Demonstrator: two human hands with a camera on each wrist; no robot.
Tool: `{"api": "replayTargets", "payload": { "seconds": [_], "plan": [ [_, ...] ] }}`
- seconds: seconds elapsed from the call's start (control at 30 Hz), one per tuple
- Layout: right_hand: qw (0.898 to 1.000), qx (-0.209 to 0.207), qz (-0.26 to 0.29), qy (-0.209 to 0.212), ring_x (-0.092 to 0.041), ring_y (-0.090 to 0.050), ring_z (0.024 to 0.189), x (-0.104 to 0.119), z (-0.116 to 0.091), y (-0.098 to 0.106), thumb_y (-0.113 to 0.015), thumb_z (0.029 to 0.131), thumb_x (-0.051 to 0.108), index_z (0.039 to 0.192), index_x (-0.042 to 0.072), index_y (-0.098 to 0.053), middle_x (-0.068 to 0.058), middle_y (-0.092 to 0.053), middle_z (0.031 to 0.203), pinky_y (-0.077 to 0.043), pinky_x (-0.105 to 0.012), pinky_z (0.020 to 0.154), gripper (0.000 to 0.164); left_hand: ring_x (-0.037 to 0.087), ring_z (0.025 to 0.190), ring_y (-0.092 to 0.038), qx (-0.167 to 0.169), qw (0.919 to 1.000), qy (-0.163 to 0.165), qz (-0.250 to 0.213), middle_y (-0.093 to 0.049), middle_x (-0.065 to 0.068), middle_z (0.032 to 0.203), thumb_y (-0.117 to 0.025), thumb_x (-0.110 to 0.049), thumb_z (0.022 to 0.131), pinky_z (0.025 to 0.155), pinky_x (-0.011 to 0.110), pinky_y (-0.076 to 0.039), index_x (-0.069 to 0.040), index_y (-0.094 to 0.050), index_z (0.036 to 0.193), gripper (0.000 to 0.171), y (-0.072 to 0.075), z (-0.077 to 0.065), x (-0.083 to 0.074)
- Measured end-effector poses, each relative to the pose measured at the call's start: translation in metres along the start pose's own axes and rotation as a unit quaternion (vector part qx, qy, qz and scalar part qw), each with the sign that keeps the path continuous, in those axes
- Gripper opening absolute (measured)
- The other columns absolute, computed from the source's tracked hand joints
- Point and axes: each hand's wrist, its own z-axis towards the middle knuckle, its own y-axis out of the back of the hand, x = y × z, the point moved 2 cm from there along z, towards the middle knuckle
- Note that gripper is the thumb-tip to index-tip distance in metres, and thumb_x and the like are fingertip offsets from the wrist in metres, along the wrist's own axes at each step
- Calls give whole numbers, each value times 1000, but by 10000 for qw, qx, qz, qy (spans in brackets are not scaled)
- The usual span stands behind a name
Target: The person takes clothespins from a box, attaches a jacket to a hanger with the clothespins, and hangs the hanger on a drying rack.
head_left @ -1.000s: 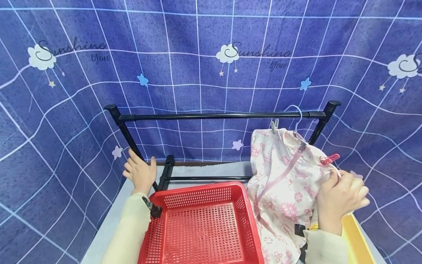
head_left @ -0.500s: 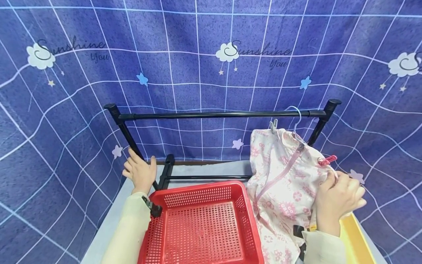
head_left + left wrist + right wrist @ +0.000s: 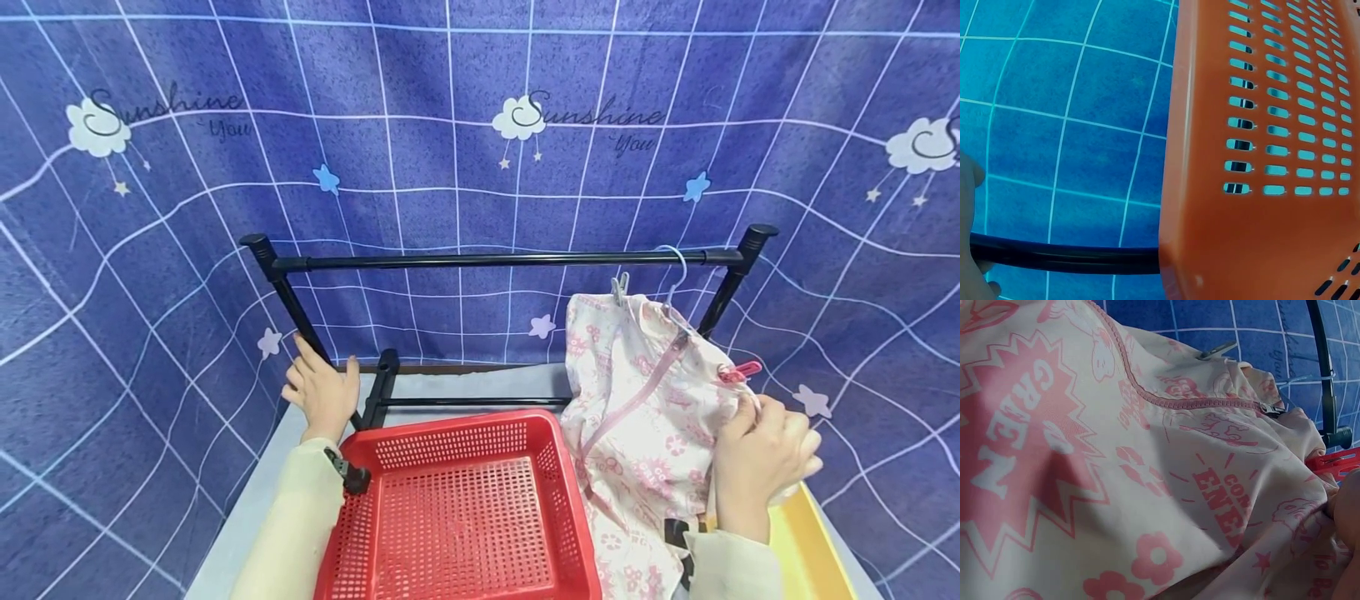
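Observation:
A white jacket (image 3: 660,433) with pink prints and a pink zipper hangs from a light-blue hanger (image 3: 674,283) hooked on the rack's bar, towards its right end. My right hand (image 3: 765,458) pinches the jacket's right edge, just below a red clip (image 3: 741,372). A grey clip (image 3: 620,288) grips the jacket's upper left. In the right wrist view, the jacket (image 3: 1166,487) fills most of the frame. My left hand (image 3: 322,392), fingers spread, lies against the left post of the black rack (image 3: 465,261); part of that post is hidden behind it.
A red perforated basket (image 3: 558,450) sits in front of the rack, beside my left forearm. Partly behind the jacket and right arm is a yellow container (image 3: 810,542). A blue gridded curtain (image 3: 450,167) stands behind and around the table.
My right hand has shifted slightly left, carrying the jacket's right edge and the red clip with it. The left hand stays at the post.

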Motion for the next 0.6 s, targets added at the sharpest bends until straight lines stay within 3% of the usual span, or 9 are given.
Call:
{"api": "replayTargets", "payload": {
  "seconds": [0.27, 0.47, 0.6],
  "plan": [
    [9997, -38, 203, 94, -57, -44, 96, -2, -1, -2, -58, 97, 24, 101, -4, -64, -31, -53, 96, -25, -67, 81, 29, 49, 136, -15, 111, 9998, -167, -75, -19, 37, 148, -55, -35, 96, 97, 64, -13, 2, 7, 155, 93, -2, -8, -1],
    [9994, 67, 154, 291, -57, -44, 98, -4, -2, 2, -55, 98, 29, 104, -3, -64, -32, -53, 99, -25, -66, 81, 34, 48, 141, -9, 340, 9990, -284, -3, -12, 35, 152, -57, -34, 96, 101, 65, -9, 3, 7, 155, 94, -4, -13, -2],
    [9989, -85, 96, 450, -57, -42, 100, -6, -2, 4, -53, 97, 33, 111, -1, -64, -32, -52, 104, -24, -66, 82, 39, 47, 144, -2, 538, 9981, -308, 20, -4, 32, 156, -57, -33, 96, 103, 66, -4, 2, 9, 155, 95, -2, -17, -4]
  ]
}}
